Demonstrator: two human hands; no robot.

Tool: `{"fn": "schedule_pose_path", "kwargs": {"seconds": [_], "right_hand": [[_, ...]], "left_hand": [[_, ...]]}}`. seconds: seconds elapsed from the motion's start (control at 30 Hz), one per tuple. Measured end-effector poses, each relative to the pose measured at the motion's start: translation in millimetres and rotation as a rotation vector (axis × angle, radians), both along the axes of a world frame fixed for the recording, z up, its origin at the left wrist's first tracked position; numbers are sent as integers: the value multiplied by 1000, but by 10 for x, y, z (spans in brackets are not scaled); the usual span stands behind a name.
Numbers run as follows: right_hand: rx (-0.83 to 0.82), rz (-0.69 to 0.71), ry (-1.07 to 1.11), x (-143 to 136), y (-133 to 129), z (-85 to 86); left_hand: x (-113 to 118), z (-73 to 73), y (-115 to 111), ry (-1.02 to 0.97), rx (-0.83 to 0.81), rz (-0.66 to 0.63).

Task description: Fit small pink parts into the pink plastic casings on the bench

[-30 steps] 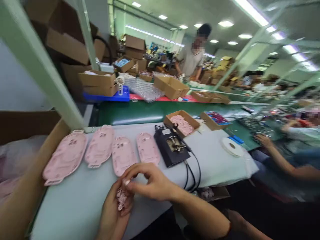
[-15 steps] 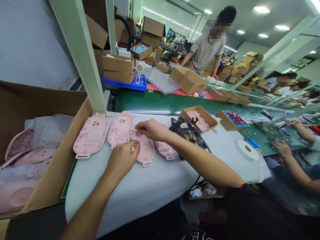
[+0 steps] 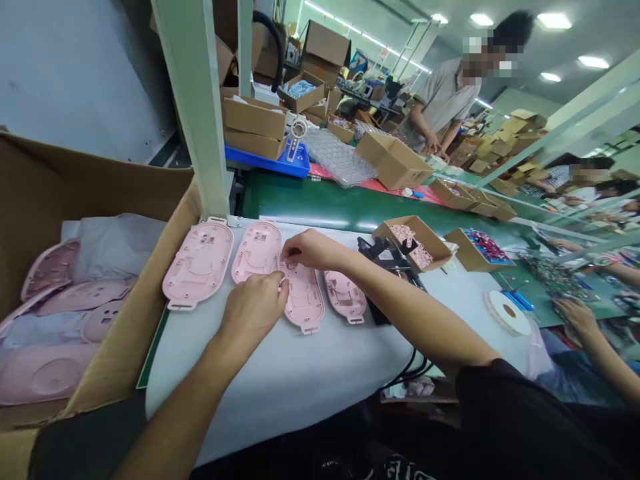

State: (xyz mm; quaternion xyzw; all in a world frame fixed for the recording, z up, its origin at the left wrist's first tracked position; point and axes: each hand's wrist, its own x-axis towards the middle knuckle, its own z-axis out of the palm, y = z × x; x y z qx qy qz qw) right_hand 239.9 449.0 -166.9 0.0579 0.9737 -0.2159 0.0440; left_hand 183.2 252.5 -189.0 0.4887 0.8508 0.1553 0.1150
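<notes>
Several pink plastic shells lie in a row on the pale table cover, inner sides up. Both my hands are at the third pink shell (image 3: 305, 300). My right hand (image 3: 311, 252) reaches over its upper end with fingertips pinched together; whatever they grip is too small to name. Beside its left edge, my left hand (image 3: 255, 303) is closed, thumb against fingers, and its contents are hidden. To the left lie a second pink shell (image 3: 257, 247) and the leftmost pink shell (image 3: 199, 263). A smaller pink shell (image 3: 345, 297) lies right of my hands, partly under my right forearm.
Right of the shells stand a black fixture (image 3: 383, 257), a box of small pink parts (image 3: 427, 257) and a box of coloured parts (image 3: 465, 248). A white roll (image 3: 507, 313) lies further right. A large carton (image 3: 170, 267) with pink shells is at left. Other people work beyond.
The view has shifted, so the table things appear further right. My hands stay at the same shell, still closed. The person across the line has brought both hands closer together.
</notes>
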Motion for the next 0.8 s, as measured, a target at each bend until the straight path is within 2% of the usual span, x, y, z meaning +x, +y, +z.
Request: {"fn": "schedule_pose_path", "kwargs": {"seconds": [0.2, 0.47, 0.63, 0.8], "right_hand": [[23, -4, 19, 19, 26, -92], [127, -20, 81, 56, 122, -66], [152, 7, 41, 23, 162, -87], [188, 3, 5, -41, 160, -103]], "left_hand": [[36, 27, 26, 63, -68, -10], [88, 117, 133, 151, -171, -68], [87, 83, 270, 178, -251, -117], [94, 49, 310, 187, -289, -130]]}}
